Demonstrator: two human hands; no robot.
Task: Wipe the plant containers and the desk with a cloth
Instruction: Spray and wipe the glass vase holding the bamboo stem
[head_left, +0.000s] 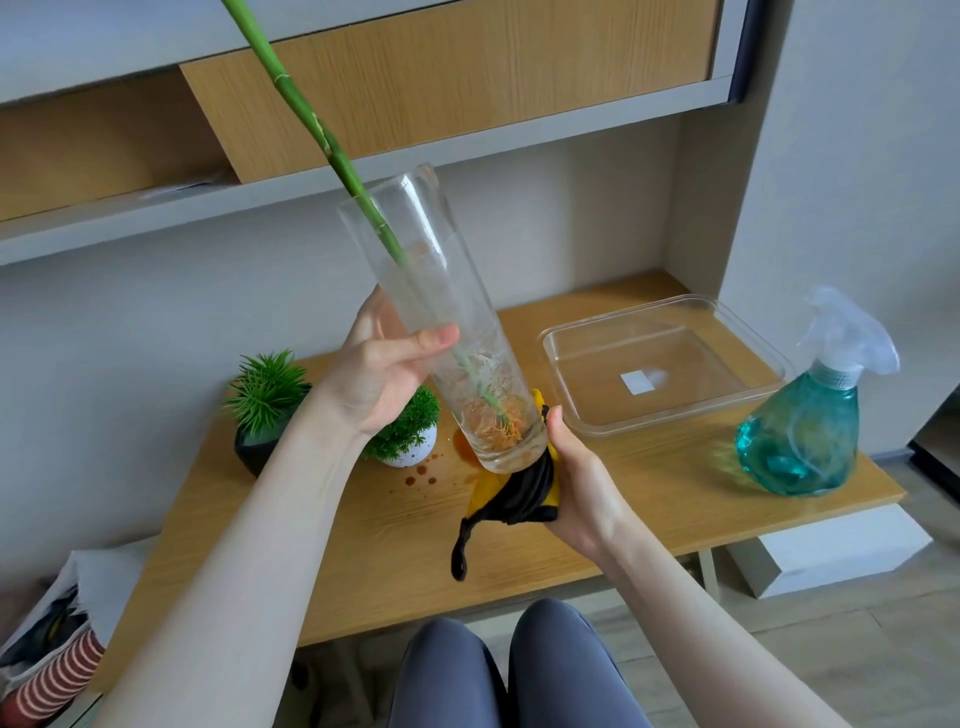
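My left hand (382, 371) grips the middle of a tall clear glass vase (441, 291), held tilted above the wooden desk (363, 551). A green bamboo stalk (306, 114) stands in the vase, its orange roots at the bottom. My right hand (576, 473) presses a black and yellow cloth (514, 493) against the base of the vase. Brown drops and a stain (423, 470) lie on the desk under the vase. Two small potted green plants sit at the desk's left: one in a dark pot (257, 441), one in a white speckled pot (410, 452).
A clear plastic tray (660, 364) sits at the back right of the desk. A teal spray bottle (810, 426) stands at the right edge. Shelves and a cabinet hang above. A bag with striped fabric (52, 670) is on the floor at the left. My knees are below the desk edge.
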